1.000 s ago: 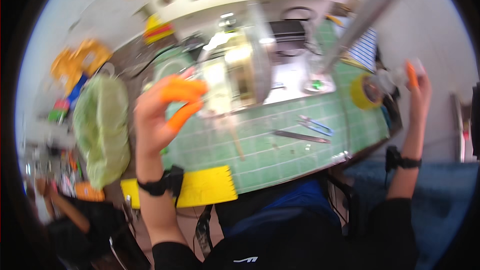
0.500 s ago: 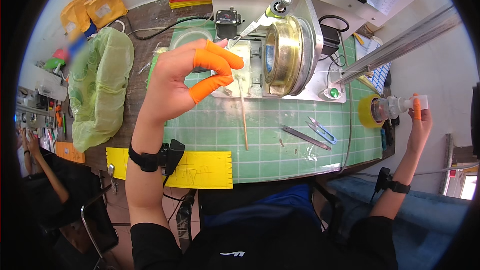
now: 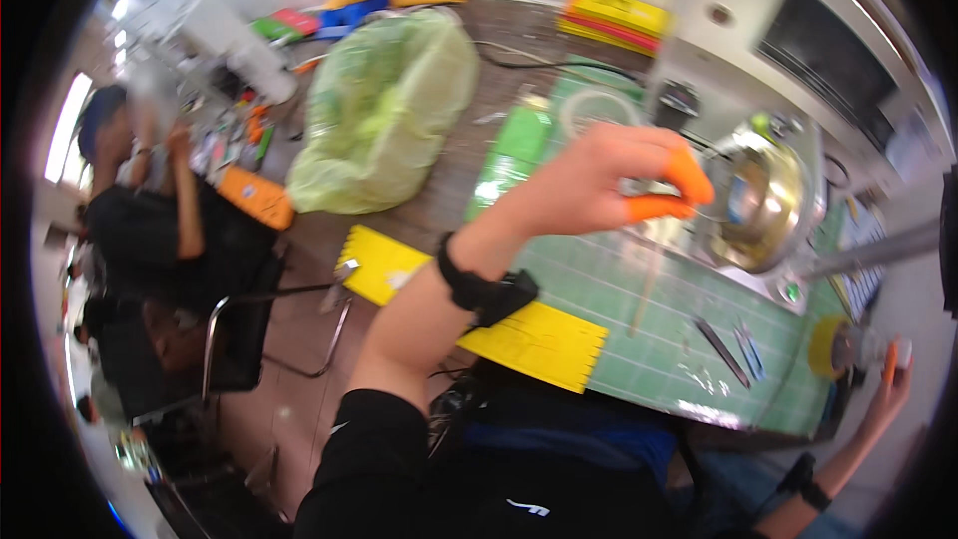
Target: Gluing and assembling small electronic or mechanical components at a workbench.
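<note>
My left hand (image 3: pixel 639 180), with orange finger cots, is held above the bench in front of the machine's shiny brass-coloured ring (image 3: pixel 783 210). Its thumb and fingers curl into a pinch with their tips close together; blur hides whatever may be between them. At the far right, my right hand (image 3: pixel 888 394) has its fingers at the white top of a clear bottle (image 3: pixel 851 349). A yellow roll (image 3: pixel 824 347) sits against that bottle. On the green mat (image 3: pixel 599 289) lie a thin stick (image 3: pixel 647 289), dark tweezers (image 3: pixel 721 351) and blue-handled snips (image 3: pixel 748 351).
A basket lined with pale green plastic (image 3: pixel 384 120) and a green bottle (image 3: pixel 514 150) are on the left. Yellow card (image 3: pixel 539 344) lies along the front edge. A metal post (image 3: pixel 878 255) slants at the right. Another person (image 3: pixel 150 210) sits far left.
The view has turned left, bringing the other person and the green bottle into fuller sight. My left hand stays pinched near the machine; my right hand remains at the clear bottle's top.
</note>
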The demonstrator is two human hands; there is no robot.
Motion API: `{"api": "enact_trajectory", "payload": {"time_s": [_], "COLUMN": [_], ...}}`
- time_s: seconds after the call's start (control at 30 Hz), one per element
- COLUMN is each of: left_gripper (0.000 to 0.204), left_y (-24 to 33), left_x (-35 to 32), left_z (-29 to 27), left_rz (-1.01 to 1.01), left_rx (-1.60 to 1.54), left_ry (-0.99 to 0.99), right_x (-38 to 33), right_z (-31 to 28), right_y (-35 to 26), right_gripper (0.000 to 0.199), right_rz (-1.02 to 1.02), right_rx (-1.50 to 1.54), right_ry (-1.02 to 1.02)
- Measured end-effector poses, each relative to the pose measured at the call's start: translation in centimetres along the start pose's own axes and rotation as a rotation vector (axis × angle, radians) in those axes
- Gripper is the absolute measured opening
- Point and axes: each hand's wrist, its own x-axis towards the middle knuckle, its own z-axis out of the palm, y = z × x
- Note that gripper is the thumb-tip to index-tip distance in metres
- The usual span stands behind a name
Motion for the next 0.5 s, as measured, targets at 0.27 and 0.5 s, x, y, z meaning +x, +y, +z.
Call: {"api": "enact_trajectory", "payload": {"time_s": [0.27, 0.5], "left_gripper": [0.015, 0.017], "left_y": [-0.5, -0.4], "left_x": [0.1, -0.1], "left_z": [0.1, -1.1], "left_rz": [-0.034, 0.005], "left_rx": [-0.021, 0.064], "left_ry": [-0.009, -0.031], "right_x": [0.3, 0.2], "right_z": [-0.4, 3.5], "right_y": [-0.3, -13.4], "right_gripper": [0.044, 0.035], "right_rz": [0.063, -0.102], "right_rx": [-0.107, 0.131], "right_ry": [0.043, 0.498]}}
